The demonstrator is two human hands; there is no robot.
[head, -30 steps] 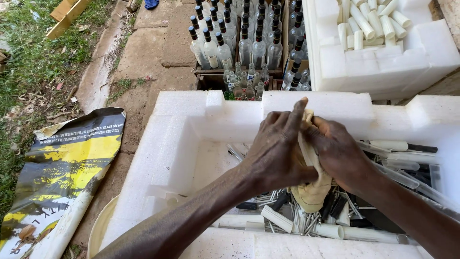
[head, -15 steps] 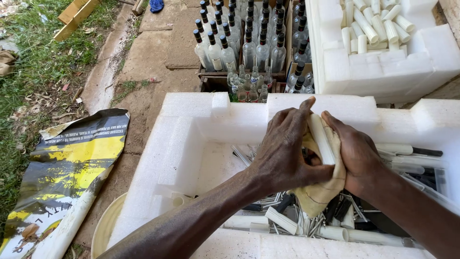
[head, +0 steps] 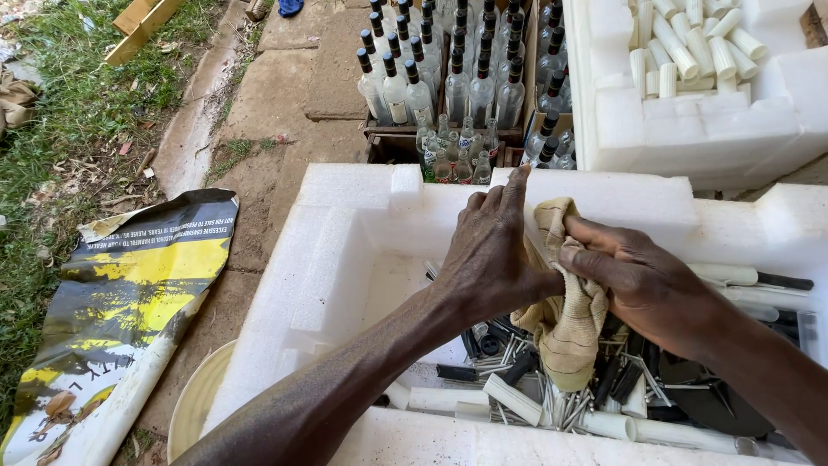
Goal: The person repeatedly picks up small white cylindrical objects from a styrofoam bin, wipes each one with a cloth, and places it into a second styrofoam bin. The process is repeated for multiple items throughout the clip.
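At lower left lay a crumpled yellow-and-black printed sack (head: 121, 302) on the ground. At centre, the left hand (head: 496, 255) closed its fingers around a beige woven cloth (head: 565, 306), held above the white foam box (head: 345, 224) of white tubes and dark parts. The right hand (head: 642, 280) gripped the cloth's other side. Clear glass bottles with black caps (head: 448, 78) stood at upper centre.
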